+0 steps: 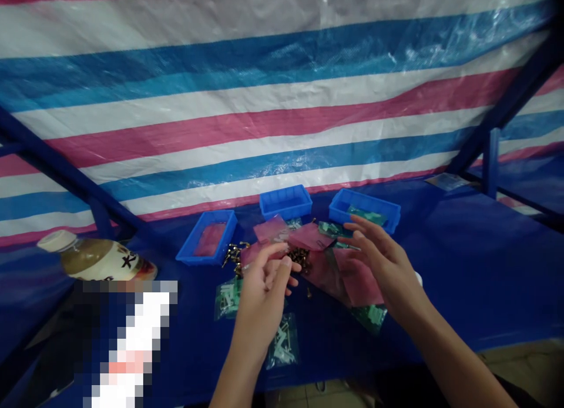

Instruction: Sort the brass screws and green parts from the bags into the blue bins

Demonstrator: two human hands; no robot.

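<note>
My left hand (267,287) hovers over the middle of the blue table, its fingers curled in and the thumb close to the index finger; whatever may be between them is hidden. Just beyond it lies a heap of small brass-coloured screw-like pieces (301,260), with one loose piece (309,293) nearer me. My right hand (381,258) is open, fingers spread, above the right side of the pink plastic bags (359,276). Partly under those bags is a green bag (372,317). Clear bags of white parts (283,343) and green-tinted ones (227,297) lie around my left forearm.
Three blue bins stand at the back: the left bin (183,256) holds a pink bag, the middle bin (286,209) is beside it, and the right bin (394,217) holds green bags. A drink bottle (103,258) lies tilted at left. Striped sheeting (264,126) hangs behind.
</note>
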